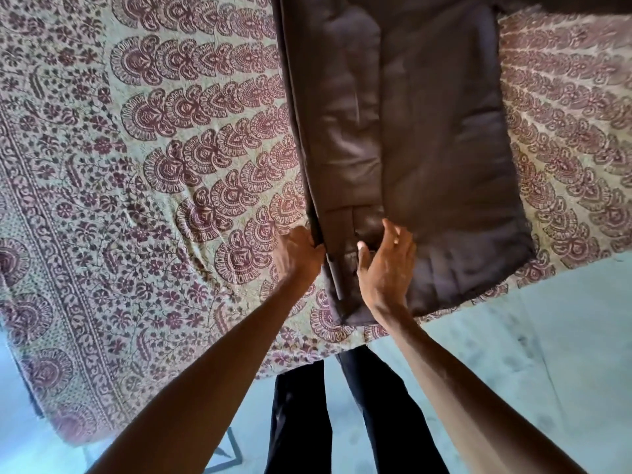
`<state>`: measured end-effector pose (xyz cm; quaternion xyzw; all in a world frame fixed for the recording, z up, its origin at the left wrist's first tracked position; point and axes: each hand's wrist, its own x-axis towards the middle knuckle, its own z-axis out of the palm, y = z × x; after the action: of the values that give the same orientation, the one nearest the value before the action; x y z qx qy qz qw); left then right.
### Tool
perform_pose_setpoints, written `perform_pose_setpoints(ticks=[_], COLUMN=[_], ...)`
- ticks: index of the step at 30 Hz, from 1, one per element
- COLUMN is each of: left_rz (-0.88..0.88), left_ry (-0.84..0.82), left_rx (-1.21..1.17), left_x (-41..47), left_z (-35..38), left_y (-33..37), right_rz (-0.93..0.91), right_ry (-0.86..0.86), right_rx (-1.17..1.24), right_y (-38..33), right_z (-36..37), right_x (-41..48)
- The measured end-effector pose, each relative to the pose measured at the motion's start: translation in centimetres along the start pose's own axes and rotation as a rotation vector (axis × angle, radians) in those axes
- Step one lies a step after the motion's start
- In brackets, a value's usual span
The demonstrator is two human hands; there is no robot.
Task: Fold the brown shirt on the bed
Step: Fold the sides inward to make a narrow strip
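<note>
The brown shirt [427, 148] lies flat on the bed [119, 165], a long, smooth rectangle of dark, faintly glossy cloth with soft creases; its near end reaches almost to the mattress edge. A narrower strip, seemingly a sleeve [345, 131], is laid lengthwise along the shirt's left side, ending in a cuff [345, 227] with a stitched band near the hands. The bedcover is a thin cotton print, pale green with maroon paisley fans and a floral border; it wrinkles lightly under the left hand [297, 256]. That hand is clenched on the shirt's folded left edge, fingers curled under the cloth; the right hand [386, 268] hovers half open over the cuff, thumb and fingers spread, gripping nothing so far as the angle shows. Dark trousers [369, 412] stand on a pale floor [547, 354] below.
</note>
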<state>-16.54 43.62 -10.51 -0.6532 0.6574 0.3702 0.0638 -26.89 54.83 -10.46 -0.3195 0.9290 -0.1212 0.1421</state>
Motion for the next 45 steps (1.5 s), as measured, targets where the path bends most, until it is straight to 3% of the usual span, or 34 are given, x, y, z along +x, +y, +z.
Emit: perform_pose_setpoints(ticks=[10,12,14,18,20,23,26,34,41,45], left_rz=[-0.050,-0.012,0.040,0.332,0.523,0.705,0.716,0.698,0.697,0.686], left_ry=[-0.167,-0.232,-0.192,0.154,0.224,0.140,-0.026,-0.061,-0.178,-0.126], left_rx=[-0.182,-0.168,-0.079,0.034,0.151,0.390,0.533,0.447,0.290,0.298], left_x=[-2.0,-1.6,-1.5,-1.3,0.2,3.6,7.0,14.7,24.3,28.0], left_z=[-0.1,-0.7,-1.4,-2.5,-3.2,-4.1,-4.5,-7.1,-3.6,-2.2], left_y=[-2.7,-2.7,-2.0,0.0,1.6,4.7,8.5,22.1,33.5,38.1], right_rz=[0.184,0.205,0.192,0.129,0.096,0.097,0.135,0.203,0.228,0.294], right_ry=[-0.263,-0.308,-0.333,-0.357,-0.325,-0.365,-0.433,-0.268,-0.021,-0.037], right_rx=[0.270,0.255,0.164,-0.038,-0.014,0.105,0.121,0.182,0.169,0.176], right_y=[1.5,1.5,1.2,0.1,-0.5,-1.5,-2.3,-0.5,2.2,3.0], right_z=[-1.7,-2.0,-2.5,-4.2,-4.8,-5.2,-5.7,-9.3,-12.7,-12.5], right_x=[-0.2,-0.1,0.2,1.7,4.0,8.6,13.5,26.4,39.4,42.6])
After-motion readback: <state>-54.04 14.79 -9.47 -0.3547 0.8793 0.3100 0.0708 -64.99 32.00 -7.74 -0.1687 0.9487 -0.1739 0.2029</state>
